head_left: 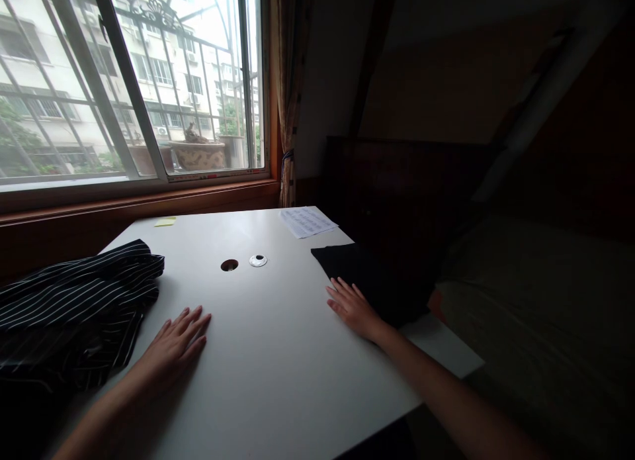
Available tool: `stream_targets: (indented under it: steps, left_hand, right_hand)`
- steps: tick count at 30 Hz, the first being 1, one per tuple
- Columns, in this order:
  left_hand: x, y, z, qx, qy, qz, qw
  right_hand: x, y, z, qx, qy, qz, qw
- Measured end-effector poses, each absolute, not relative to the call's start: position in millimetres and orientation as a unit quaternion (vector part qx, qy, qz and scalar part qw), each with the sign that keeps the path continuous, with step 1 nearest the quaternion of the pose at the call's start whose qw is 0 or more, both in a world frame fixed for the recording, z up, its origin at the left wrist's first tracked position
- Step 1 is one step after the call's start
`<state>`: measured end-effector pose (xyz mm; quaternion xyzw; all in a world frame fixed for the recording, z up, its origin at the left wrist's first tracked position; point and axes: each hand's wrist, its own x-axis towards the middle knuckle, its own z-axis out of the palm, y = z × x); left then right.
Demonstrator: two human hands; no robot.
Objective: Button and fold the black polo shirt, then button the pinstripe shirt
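Just beside the right hand (pixel 353 309) lies black cloth (pixel 370 271).

Single source: daylight through window (pixel 149 83), upper left. Sky and facade (pixel 30 69) beyond are blown out, near white. On the table (pixel 278 380) a soft grey sheen, brightest toward the window. The left hand (pixel 176 337) throws a faint diffuse shadow on it. Right half underexposed: wall (pixel 446 83) and bed (pixel 546 314) nearly black, detail lost; black cloth (pixel 367 275) reads as a flat patch. The bars (pixel 74 69) bow at the left edge, wide-angle distortion. Focus sharp across the table.
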<state>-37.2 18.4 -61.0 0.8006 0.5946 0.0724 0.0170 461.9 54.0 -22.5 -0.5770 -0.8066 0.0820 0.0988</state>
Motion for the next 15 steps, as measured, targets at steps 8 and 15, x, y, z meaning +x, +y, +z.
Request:
stream_targets:
  steps: [8, 15]
  left_hand:
    - [-36, 17, -60, 0.804, 0.589, 0.083, 0.011]
    - [-37, 18, -62, 0.802, 0.592, 0.083, 0.010]
  right_hand:
    - [509, 80, -11, -0.643, -0.746, -0.025, 0.169]
    - [551, 92, -27, -0.741, -0.667, -0.038, 0.067]
